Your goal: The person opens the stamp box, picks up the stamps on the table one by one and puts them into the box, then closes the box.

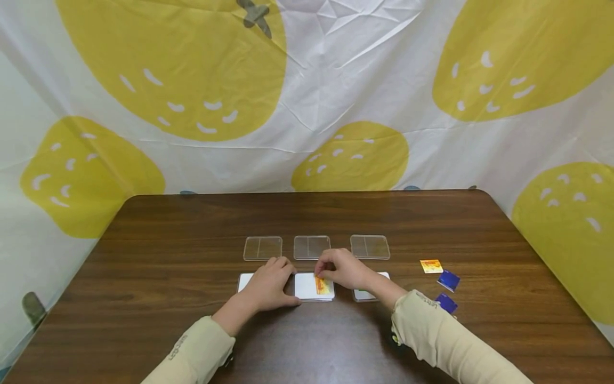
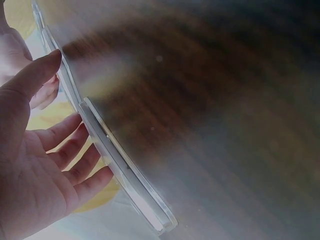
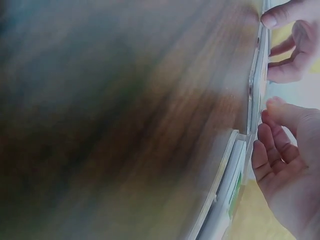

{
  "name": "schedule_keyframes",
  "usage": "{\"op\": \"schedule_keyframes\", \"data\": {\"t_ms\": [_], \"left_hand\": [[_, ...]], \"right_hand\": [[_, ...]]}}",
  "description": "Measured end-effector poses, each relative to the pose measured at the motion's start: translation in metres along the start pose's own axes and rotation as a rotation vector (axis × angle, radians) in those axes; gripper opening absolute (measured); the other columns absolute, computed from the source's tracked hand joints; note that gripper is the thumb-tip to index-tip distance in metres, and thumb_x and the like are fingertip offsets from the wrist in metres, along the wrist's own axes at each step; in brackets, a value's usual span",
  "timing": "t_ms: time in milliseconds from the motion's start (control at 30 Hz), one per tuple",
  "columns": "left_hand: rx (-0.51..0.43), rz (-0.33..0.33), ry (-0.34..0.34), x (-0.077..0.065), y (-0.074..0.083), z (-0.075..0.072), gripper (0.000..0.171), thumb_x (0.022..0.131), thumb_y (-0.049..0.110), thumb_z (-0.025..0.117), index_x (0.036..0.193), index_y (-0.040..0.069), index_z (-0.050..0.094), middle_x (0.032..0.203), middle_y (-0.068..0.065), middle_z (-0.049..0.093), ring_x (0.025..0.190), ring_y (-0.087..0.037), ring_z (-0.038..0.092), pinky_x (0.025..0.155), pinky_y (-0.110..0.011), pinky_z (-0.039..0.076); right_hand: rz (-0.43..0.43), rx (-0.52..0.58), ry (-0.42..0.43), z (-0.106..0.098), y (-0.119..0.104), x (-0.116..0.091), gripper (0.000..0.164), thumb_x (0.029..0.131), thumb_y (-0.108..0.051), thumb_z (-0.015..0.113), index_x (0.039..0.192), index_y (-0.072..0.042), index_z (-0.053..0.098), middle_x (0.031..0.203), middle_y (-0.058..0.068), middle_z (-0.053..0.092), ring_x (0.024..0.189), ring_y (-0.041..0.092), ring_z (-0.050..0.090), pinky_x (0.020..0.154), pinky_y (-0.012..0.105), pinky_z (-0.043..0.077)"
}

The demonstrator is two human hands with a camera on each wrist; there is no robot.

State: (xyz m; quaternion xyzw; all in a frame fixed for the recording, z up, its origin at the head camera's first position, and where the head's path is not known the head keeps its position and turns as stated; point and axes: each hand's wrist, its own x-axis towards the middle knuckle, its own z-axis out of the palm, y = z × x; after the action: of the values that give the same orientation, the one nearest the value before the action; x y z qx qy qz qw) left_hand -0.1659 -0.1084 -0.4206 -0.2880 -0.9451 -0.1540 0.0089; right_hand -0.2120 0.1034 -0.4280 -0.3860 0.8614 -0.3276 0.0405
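Note:
My right hand (image 1: 346,268) pinches the edge of a small orange-and-yellow card (image 1: 323,286) between thumb and index finger. That card lies over the right part of a flat white-topped case (image 1: 305,286), the middle one of three in a row. Beside this case, my left hand (image 1: 269,284) has its thumb at the near left corner and its index fingertip by the far left corner, fingers loosely extended. Partly under the left hand is another white-topped case (image 1: 244,281). The third case (image 1: 363,295) shows some green and is partly hidden by my right wrist.
Behind the row lie three clear plastic lids: left (image 1: 263,248), middle (image 1: 312,247) and right (image 1: 370,247). To the right are another orange-and-yellow card (image 1: 431,266) and two blue cards (image 1: 449,280), the nearer partly behind my sleeve. A patterned cloth (image 1: 336,80) hangs behind the wooden table (image 1: 168,234).

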Motion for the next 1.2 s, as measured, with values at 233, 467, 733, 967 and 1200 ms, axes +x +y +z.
{"op": "schedule_keyframes", "data": {"t_ms": [233,467,733,967,1200], "left_hand": [[0.003,-0.002,-0.002,0.0,-0.001,0.002,0.05,0.065,0.04,0.076,0.097,0.005,0.061,0.095,-0.005,0.052,0.091,-0.024,0.049,0.076,-0.039,0.045],[0.002,0.033,0.035,-0.002,-0.001,0.0,0.05,0.065,0.039,0.076,0.095,0.003,0.06,0.092,-0.006,0.052,0.089,-0.024,0.048,0.074,-0.04,0.044],[-0.007,-0.002,-0.005,0.0,0.0,0.0,0.05,0.065,0.038,0.076,0.097,0.004,0.06,0.094,-0.005,0.052,0.091,-0.024,0.048,0.075,-0.04,0.044],[0.013,-0.008,-0.018,0.001,0.0,0.0,0.052,0.066,0.041,0.076,0.099,0.004,0.06,0.096,-0.005,0.052,0.092,-0.024,0.048,0.076,-0.039,0.044],[0.008,-0.011,-0.024,0.0,0.0,-0.001,0.053,0.067,0.042,0.075,0.101,0.004,0.061,0.097,-0.006,0.053,0.093,-0.024,0.048,0.078,-0.039,0.044]], "right_hand": [[0.044,0.108,0.04,-0.014,-0.002,-0.008,0.013,0.085,-0.008,0.061,0.095,-0.003,0.067,0.084,0.0,0.065,0.073,0.007,0.056,0.064,0.023,0.047],[0.071,0.145,0.087,-0.032,0.003,-0.03,0.016,0.084,-0.012,0.064,0.097,-0.002,0.066,0.082,0.0,0.064,0.073,0.008,0.056,0.061,0.025,0.047],[0.103,0.153,0.148,-0.052,0.016,-0.057,0.019,0.08,-0.011,0.068,0.096,-0.001,0.066,0.082,-0.003,0.064,0.075,0.008,0.056,0.063,0.024,0.047],[0.202,0.178,0.227,-0.077,0.028,-0.083,0.022,0.079,-0.01,0.069,0.097,0.001,0.065,0.08,0.002,0.063,0.071,0.01,0.056,0.06,0.024,0.047],[0.255,0.104,0.293,-0.101,0.05,-0.112,0.022,0.08,-0.01,0.068,0.098,0.002,0.065,0.083,0.003,0.064,0.071,0.008,0.057,0.061,0.023,0.048]]}}
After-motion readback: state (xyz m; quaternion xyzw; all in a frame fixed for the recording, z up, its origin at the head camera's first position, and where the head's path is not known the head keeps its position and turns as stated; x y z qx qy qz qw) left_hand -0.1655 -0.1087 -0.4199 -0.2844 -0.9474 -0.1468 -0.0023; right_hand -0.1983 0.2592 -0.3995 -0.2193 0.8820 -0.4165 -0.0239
